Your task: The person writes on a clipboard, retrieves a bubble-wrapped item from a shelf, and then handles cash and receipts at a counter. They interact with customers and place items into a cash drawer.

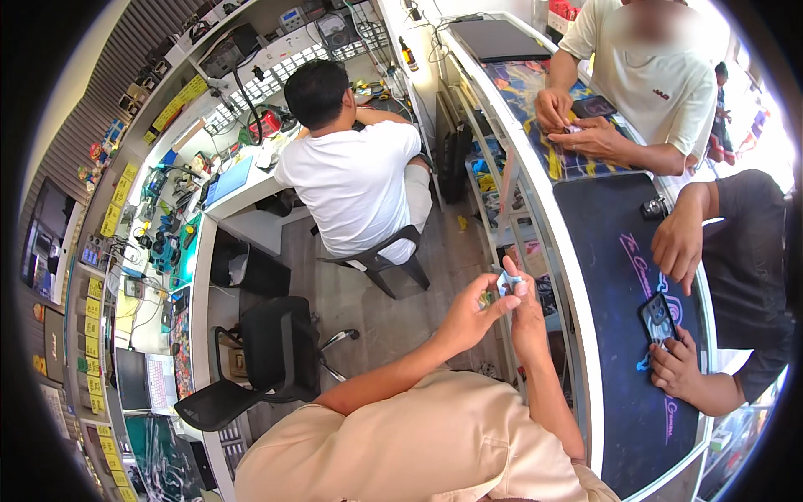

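In front of my chest, my left hand (pixel 471 318) and my right hand (pixel 527 314) come together around a small light-blue and white piece (pixel 506 283). It looks thin and crumpled, like a wrapper or cloth, but its kind is too small to make out. My left fingers pinch it from one side. On the other side my right thumb presses on it, with the right fingers behind. Both hands are raised over the floor, just left of the long counter (pixel 590 368), touching nothing else.
A person in white (pixel 355 180) sits on a dark chair (pixel 393 259) ahead. Lower left stands a black office chair (pixel 276 343) beside a cluttered workbench (pixel 201 326). Across the counter, one person's hands (pixel 577 130) hold something small; another person's hand (pixel 677 368) touches a phone (pixel 658 316).
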`<state>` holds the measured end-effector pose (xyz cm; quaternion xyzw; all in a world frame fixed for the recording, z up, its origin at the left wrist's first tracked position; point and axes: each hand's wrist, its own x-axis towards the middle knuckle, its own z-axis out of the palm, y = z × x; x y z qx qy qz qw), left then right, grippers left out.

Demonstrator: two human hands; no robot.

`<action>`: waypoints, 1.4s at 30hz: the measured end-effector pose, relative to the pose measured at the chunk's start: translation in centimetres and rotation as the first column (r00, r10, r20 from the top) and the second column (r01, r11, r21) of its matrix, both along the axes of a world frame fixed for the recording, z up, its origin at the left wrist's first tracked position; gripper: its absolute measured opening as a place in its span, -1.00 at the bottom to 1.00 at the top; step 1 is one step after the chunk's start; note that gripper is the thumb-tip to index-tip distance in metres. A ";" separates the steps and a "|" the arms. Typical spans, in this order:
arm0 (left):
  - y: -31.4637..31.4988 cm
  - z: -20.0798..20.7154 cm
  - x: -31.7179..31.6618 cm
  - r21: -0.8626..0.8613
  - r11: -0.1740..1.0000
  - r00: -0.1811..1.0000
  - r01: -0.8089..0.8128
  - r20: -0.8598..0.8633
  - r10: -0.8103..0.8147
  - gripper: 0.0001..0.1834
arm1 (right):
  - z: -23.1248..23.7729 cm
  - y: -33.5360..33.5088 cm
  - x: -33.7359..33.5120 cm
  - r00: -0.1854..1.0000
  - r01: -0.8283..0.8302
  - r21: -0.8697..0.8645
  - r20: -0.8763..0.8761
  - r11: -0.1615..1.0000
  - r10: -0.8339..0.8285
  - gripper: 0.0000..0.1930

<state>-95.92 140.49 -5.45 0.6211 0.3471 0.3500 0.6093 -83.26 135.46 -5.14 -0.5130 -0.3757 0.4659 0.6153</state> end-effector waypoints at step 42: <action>-3.3 -3.0 -15.8 -0.646 0.665 0.859 0.376 -0.027 -0.512 -0.47 | -1.4 -2.5 -1.6 0.604 -0.687 -0.096 0.476 0.721 0.639 -0.63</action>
